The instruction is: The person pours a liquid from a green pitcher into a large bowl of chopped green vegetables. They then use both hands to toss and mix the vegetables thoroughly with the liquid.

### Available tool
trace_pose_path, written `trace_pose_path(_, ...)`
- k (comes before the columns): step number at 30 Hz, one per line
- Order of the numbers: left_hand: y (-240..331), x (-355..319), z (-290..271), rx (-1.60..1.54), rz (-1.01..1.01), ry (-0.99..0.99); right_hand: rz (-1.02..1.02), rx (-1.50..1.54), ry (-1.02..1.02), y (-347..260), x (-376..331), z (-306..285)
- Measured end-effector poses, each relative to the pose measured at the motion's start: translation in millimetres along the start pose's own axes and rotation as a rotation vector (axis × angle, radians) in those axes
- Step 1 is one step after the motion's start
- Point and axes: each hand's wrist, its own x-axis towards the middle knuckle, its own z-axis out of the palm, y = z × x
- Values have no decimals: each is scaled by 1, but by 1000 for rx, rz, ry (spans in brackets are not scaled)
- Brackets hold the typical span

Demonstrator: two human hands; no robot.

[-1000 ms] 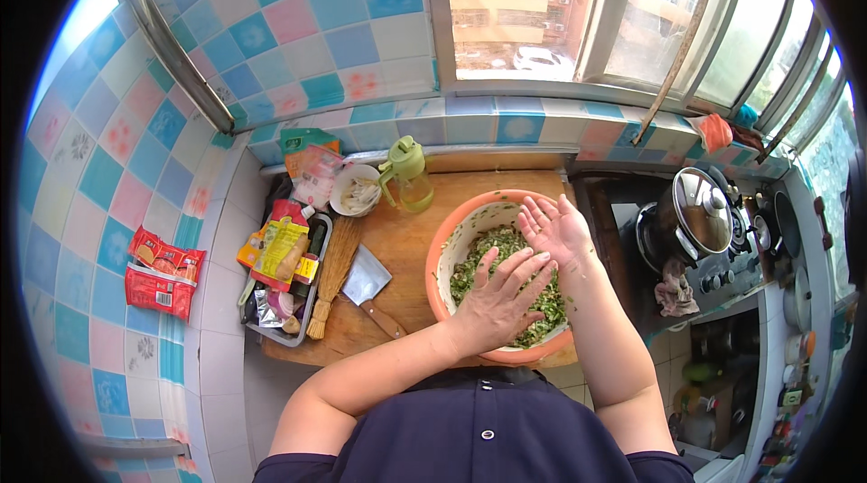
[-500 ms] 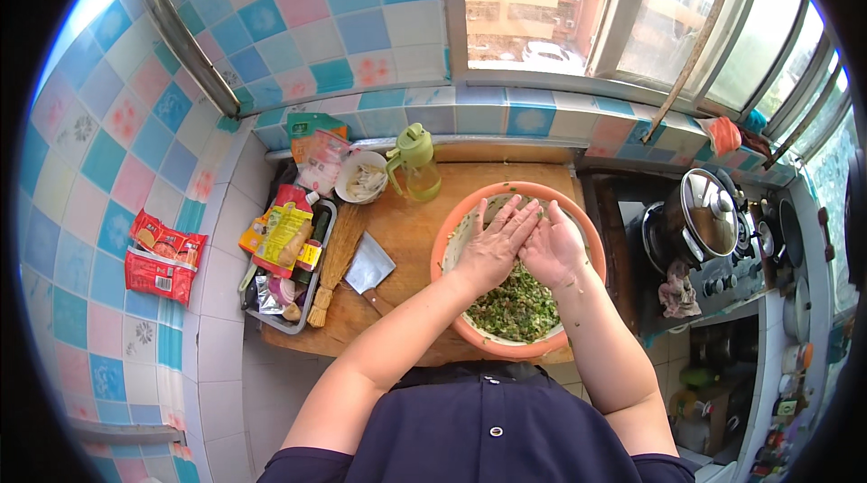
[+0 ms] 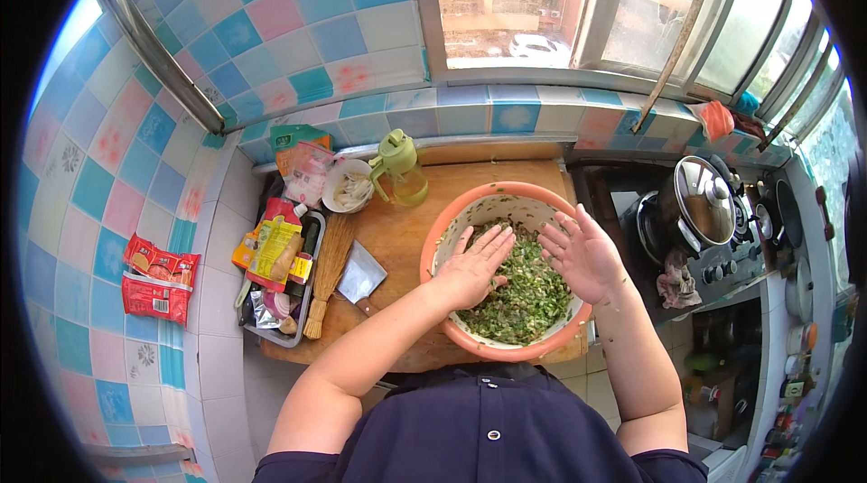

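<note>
An orange-rimmed bowl (image 3: 437, 228) with a pale inside stands on the wooden board (image 3: 406, 235). In it lies a chopped green filling (image 3: 522, 289) mixed with browner bits. Over the bowl's left part is my left hand (image 3: 474, 271), palm down, fingers stretched out and holding nothing. My right hand (image 3: 582, 259) is raised at the right rim with its palm turned inward and its fingers apart, also empty. Bits of green stick to the right hand and wrist. A gap separates the two hands. Whether the left fingertips touch the filling I cannot tell.
Left of the bowl lie a cleaver (image 3: 361, 274), a straw brush (image 3: 330, 271) and a grey tray (image 3: 262, 331) of packets and vegetables. Behind are a white bowl (image 3: 336, 203) and a green-lidded oil jug (image 3: 397, 167). A lidded pot (image 3: 700, 203) sits on the stove at right.
My hands, pressed together over the bowl before, have come apart. The left moved left and lower, the right moved right. The whole view has shifted slightly.
</note>
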Motion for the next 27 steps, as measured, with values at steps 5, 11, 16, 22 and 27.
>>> trace_pose_path(5, 53, 3, 6, -166, 556, -111, -79, -18, 91, 1, 7, -29)
trace_pose_path(11, 48, 7, 40, 49, 712, -142, -186, -80, 114, 6, 4, -50)
trace_pose_path(16, 49, 21, 31, 103, 613, -266, -131, -87, 115, 1, -5, -45)
trace_pose_path(22, 27, 40, -13, -419, 494, -418, -194, -31, 73, -8, -25, -57)
trace_pose_path(27, 60, 59, 39, -5, 268, -62, -185, 51, 90, 0, -26, -57)
